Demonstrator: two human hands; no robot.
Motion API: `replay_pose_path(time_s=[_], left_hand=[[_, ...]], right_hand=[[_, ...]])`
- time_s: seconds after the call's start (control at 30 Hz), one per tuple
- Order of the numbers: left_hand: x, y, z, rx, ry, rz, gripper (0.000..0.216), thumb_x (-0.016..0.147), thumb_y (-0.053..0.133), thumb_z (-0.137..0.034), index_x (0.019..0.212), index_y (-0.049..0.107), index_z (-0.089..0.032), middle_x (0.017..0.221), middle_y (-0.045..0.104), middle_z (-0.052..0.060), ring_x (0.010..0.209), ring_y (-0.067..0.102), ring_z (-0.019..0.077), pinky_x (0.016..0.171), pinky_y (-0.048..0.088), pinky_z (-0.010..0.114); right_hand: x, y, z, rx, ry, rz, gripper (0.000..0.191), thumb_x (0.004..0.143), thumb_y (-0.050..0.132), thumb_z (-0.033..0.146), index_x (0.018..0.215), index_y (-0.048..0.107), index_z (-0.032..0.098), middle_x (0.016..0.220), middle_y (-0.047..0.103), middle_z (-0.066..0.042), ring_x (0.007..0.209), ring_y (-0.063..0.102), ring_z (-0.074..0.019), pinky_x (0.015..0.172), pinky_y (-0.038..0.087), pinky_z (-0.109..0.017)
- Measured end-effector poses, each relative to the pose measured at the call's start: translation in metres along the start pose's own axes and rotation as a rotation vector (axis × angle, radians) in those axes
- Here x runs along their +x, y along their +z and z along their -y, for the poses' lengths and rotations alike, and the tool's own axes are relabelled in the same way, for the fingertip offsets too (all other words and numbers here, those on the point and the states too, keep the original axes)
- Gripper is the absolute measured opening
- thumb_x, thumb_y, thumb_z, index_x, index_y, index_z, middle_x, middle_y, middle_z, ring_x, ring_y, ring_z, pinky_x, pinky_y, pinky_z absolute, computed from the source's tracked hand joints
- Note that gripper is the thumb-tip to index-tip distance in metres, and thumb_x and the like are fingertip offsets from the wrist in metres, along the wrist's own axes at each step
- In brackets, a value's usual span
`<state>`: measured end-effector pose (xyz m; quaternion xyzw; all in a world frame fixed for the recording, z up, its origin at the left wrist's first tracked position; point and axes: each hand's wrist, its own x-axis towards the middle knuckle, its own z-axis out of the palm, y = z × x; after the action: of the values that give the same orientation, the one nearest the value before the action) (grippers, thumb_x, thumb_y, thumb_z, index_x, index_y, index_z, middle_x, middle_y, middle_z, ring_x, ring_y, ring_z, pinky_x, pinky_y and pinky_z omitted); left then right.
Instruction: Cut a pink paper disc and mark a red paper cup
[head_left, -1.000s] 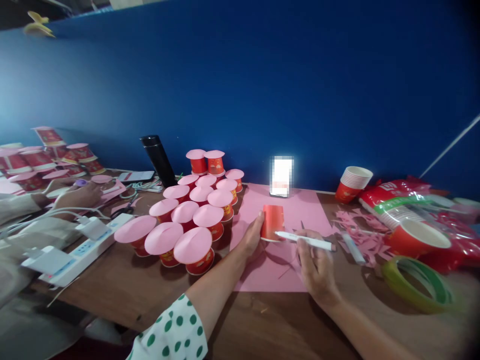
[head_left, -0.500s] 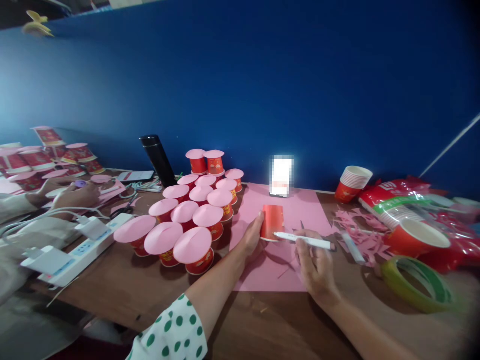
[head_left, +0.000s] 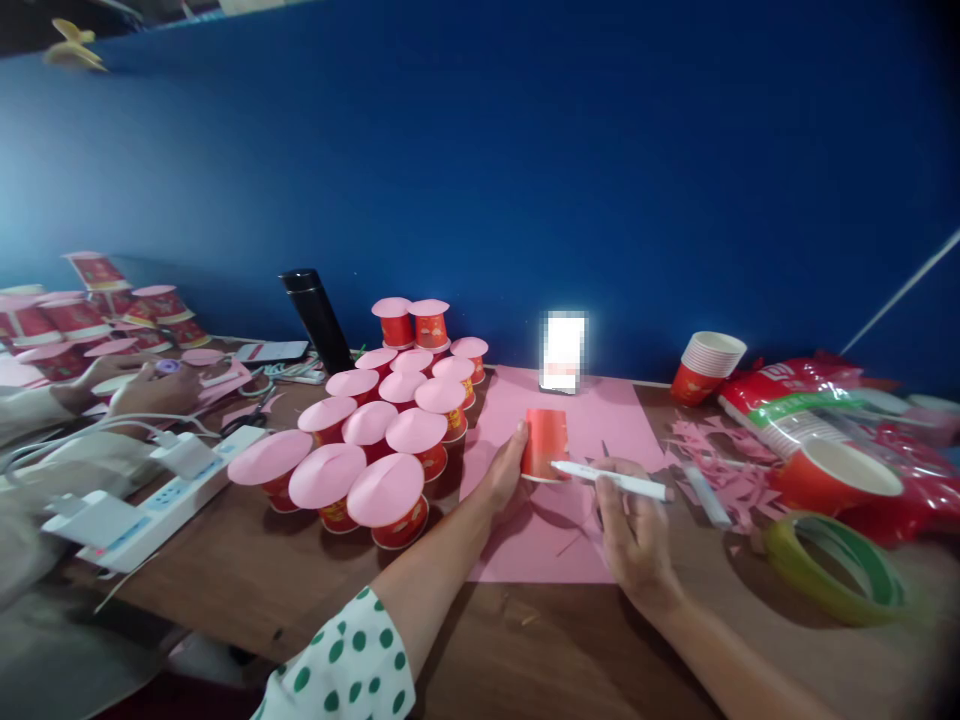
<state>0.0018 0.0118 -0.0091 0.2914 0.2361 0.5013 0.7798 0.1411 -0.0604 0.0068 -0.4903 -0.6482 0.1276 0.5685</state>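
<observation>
My left hand (head_left: pixel 510 475) grips a red paper cup (head_left: pixel 547 445) from its left side, above a pink sheet of paper (head_left: pixel 540 555). The cup is upside down, its white rim at the bottom. Closed around a white marker pen (head_left: pixel 626 482) is my right hand (head_left: pixel 636 535). The pen's tip is at the cup's lower right side; whether it touches is too fine to tell. A thin dark point sticks up behind my right fingers, and what it belongs to is hidden. Left of my hands stand several red cups topped with pink paper discs (head_left: pixel 386 490).
A lit phone (head_left: pixel 564 352) leans at the blue partition (head_left: pixel 480 180). To the right are stacked cups (head_left: pixel 709 365), pink scraps (head_left: pixel 742 470), a glue stick (head_left: pixel 706 497) and a tape roll (head_left: pixel 832 570). Leftward are a power strip (head_left: pixel 172 500), black flask (head_left: pixel 319 320) and a co-worker's hands (head_left: pixel 150 385).
The marker pen and my right hand have shifted slightly to the right along the cup. My left hand and the cup are nearly unchanged.
</observation>
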Motion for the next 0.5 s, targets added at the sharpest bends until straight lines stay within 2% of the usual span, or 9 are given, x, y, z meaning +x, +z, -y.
replay_pose_path(time_s=[0.17, 0.4, 0.5], left_hand=[[0.0, -0.0006, 0.0, -0.006, -0.011, 0.004, 0.051, 0.086, 0.047, -0.052, 0.108, 0.063, -0.009, 0.09, 0.07, 0.014, 0.086, 0.066, 0.0228, 0.081, 0.05, 0.032], [-0.0014, 0.0016, -0.0013, -0.016, -0.009, 0.0, 0.052, 0.086, 0.048, -0.052, 0.106, 0.063, -0.007, 0.092, 0.069, 0.015, 0.089, 0.065, 0.0236, 0.083, 0.05, 0.033], [-0.0009, 0.0009, -0.0008, -0.008, -0.009, -0.002, 0.052, 0.085, 0.049, -0.053, 0.106, 0.063, -0.008, 0.091, 0.069, 0.014, 0.089, 0.065, 0.0238, 0.082, 0.05, 0.033]], right_hand=[[-0.0029, 0.0009, -0.0037, -0.013, 0.022, 0.026, 0.019, 0.094, 0.043, 0.031, 0.094, 0.058, 0.019, 0.069, 0.054, -0.004, 0.067, 0.056, -0.0197, 0.066, 0.048, -0.036], [-0.0015, 0.0006, -0.0022, 0.035, 0.049, -0.009, 0.02, 0.094, 0.043, 0.032, 0.092, 0.056, 0.018, 0.071, 0.056, -0.002, 0.053, 0.049, -0.0131, 0.054, 0.044, -0.028], [0.0007, 0.0, 0.0009, 0.002, 0.014, -0.025, 0.019, 0.093, 0.042, 0.031, 0.091, 0.056, 0.018, 0.073, 0.057, -0.004, 0.059, 0.053, -0.0155, 0.057, 0.046, -0.03]])
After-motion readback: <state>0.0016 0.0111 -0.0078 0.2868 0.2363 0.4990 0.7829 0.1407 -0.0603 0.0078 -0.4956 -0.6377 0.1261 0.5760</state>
